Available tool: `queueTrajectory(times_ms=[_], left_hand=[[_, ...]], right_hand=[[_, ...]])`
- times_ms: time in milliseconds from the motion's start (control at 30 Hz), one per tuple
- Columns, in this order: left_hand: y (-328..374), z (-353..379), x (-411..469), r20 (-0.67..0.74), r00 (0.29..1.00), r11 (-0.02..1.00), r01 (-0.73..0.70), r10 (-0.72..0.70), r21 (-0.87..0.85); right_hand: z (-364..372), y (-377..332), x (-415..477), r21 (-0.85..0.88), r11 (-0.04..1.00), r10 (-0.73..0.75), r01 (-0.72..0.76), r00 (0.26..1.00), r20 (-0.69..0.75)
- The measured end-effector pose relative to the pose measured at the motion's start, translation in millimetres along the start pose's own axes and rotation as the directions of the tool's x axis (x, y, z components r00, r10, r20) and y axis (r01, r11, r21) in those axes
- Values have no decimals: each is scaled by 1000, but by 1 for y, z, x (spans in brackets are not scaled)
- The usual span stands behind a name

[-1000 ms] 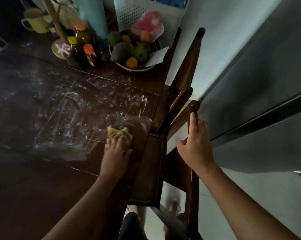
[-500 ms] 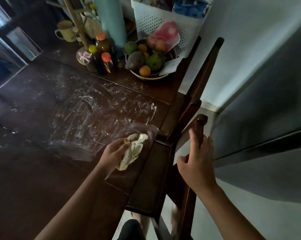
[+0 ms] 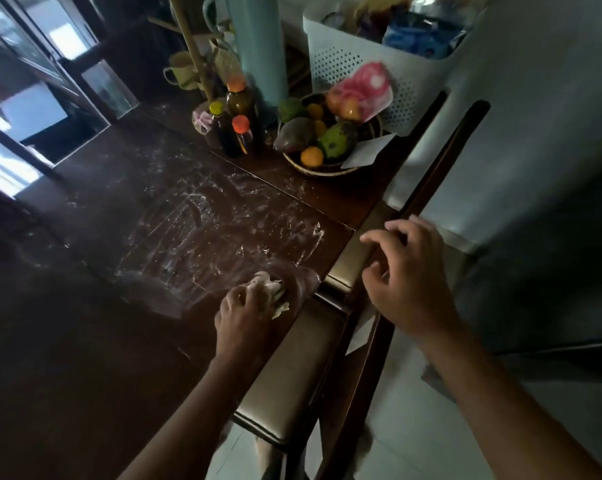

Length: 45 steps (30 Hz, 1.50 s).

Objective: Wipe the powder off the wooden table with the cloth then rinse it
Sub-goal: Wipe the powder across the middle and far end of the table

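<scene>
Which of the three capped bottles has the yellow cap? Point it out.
The leftmost bottle, beside the pink-bowed item. The tall bottle behind and the short bottle to its right both have orange caps.

Two hands: the left hand (image 3: 244, 315) and the right hand (image 3: 408, 284). One crumpled cloth (image 3: 270, 292). Three capped dark bottles (image 3: 239, 128). One fruit bowl (image 3: 322, 168), one white perforated basket (image 3: 348, 64), one pale mug (image 3: 180, 75), one tall light-blue cylinder (image 3: 263, 46). One chair (image 3: 292, 386) beside the counter (image 3: 67, 323).
</scene>
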State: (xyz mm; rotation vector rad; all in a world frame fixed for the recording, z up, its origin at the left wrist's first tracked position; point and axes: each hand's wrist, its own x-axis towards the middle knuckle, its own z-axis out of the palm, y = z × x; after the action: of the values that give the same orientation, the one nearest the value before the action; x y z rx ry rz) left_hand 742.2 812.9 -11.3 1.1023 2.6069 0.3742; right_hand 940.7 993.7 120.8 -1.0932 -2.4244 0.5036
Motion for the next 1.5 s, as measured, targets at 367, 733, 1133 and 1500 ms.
queueTrajectory(times_ms=[367,733,1133,1500], left_hand=[[40,36,25,-10,995,995,-99,98,-23],[48,46,50,66,884,886,-463,463,-22],[93,32,103,-6,997,991,-74,74,-108],[-39,-5,53,290,578,632,-761,763,-146]], right_hand=[[23,23,65,-324,944,59,70,925,374],[30,32,65,-263,963,11,61,964,265],[31,32,66,-258,966,40,26,968,246],[35,32,65,-170,983,104,-68,972,209]])
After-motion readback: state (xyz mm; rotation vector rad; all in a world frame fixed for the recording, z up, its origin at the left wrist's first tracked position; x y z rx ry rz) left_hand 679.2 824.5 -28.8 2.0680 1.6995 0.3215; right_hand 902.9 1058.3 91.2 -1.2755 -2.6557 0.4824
